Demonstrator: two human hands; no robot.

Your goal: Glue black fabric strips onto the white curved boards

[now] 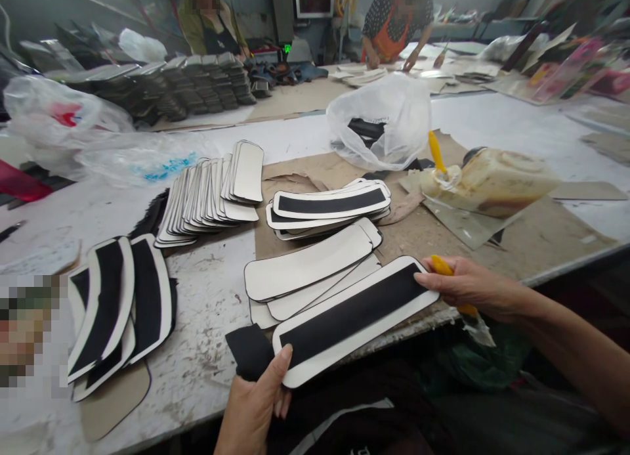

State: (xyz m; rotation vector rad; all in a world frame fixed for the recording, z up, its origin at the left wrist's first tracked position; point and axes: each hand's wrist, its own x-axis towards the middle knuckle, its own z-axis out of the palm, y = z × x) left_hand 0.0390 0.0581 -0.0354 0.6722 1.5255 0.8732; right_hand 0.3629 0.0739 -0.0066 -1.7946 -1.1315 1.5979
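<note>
A long white panel with a black strip [354, 314] down its middle is held at a slant over the table's front edge. My left hand [260, 392] pinches its near left end, thumb on top. A loose black piece [249, 351] sticks out beside that thumb; whether it is gripped too I cannot tell. At the panel's right end, my right hand [457, 281] presses its thumb on the strip. Across the same palm lies a brush with a yellow handle [441, 266], its pale bristles pointing down. Right behind are plain white panels [310, 261], overlapping one another.
Stacked strip-faced panels [332, 202] lie farther back, beside a fanned pile of white pieces [211, 199]. More panels [115, 304] are at left. A plastic bag [378, 123] and a stained yellowish container [506, 179] with another yellow handle stand behind. Two people work across the table.
</note>
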